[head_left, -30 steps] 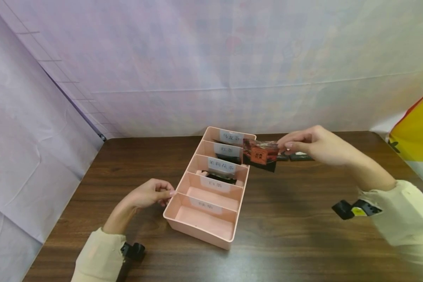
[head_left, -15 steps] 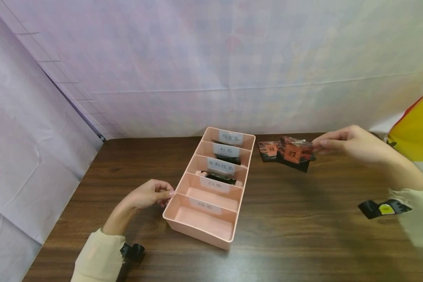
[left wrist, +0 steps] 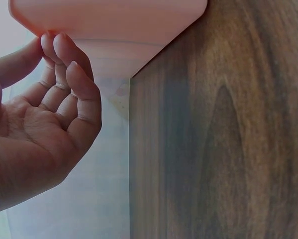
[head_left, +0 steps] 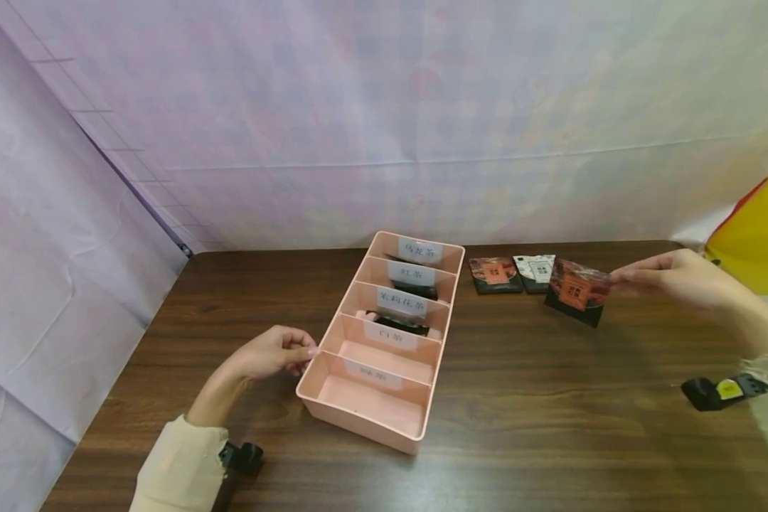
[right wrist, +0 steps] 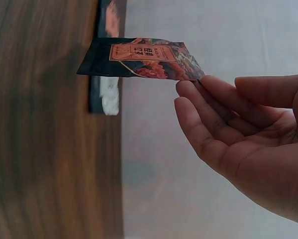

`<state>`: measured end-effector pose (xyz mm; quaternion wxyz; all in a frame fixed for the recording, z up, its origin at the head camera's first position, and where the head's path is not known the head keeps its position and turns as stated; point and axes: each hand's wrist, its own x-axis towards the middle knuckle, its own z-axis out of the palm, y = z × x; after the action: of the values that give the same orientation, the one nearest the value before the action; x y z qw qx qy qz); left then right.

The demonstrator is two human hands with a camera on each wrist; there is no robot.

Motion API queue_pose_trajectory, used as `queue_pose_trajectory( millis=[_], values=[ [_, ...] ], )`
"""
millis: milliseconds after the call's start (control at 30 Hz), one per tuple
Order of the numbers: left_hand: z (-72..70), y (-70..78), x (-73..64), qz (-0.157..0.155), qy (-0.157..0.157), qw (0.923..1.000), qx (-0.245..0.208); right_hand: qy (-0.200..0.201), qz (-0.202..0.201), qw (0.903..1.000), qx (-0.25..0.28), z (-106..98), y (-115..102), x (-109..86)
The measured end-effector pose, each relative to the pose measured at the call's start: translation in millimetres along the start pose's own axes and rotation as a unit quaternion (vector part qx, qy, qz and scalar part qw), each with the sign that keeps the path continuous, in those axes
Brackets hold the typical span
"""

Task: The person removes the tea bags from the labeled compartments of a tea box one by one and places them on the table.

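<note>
My right hand (head_left: 697, 288) pinches a black and red tea sachet (head_left: 576, 291) by one corner, holding it above the table at the right. The right wrist view shows the sachet (right wrist: 144, 59) tilted from the fingertips, its orange label facing up. On the left, my other hand (head_left: 278, 352) holds the side rim of a pink divided box (head_left: 358, 423) between thumb and fingers. Handwritten labels mark the box's dividers. Dark sachets lie in some of its far compartments, partly hidden by the dividers; the two nearest compartments show bare bottoms.
A red and black sachet (head_left: 496, 275) and a white and black sachet (head_left: 535, 272) lie flat at the back of the wooden table (head_left: 518, 427). A pale curtain (head_left: 294, 142) hangs behind. Something yellow (head_left: 758, 235) is at the far right.
My right hand has moved right from beside the box with the red tea sachet, uncovering the two sachets lying at the back. The left hand and the box have stayed put.
</note>
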<state>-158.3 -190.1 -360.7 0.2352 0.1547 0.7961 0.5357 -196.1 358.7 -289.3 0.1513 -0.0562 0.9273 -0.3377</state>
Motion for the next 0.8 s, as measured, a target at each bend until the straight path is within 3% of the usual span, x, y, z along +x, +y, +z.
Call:
queue_pose_trajectory(
  millis=[467,800],
  values=[
    [0.2,1.4,-0.2,0.004,-0.003,1.0000,-0.003,0.028,0.017,0.9927,0.116,-6.9,52.7,7.0],
    [-1.0,1.8,1.2,0.001,-0.005,1.0000,-0.003,0.026,0.027,0.9915,0.125,-11.4,71.7,13.0]
  ],
)
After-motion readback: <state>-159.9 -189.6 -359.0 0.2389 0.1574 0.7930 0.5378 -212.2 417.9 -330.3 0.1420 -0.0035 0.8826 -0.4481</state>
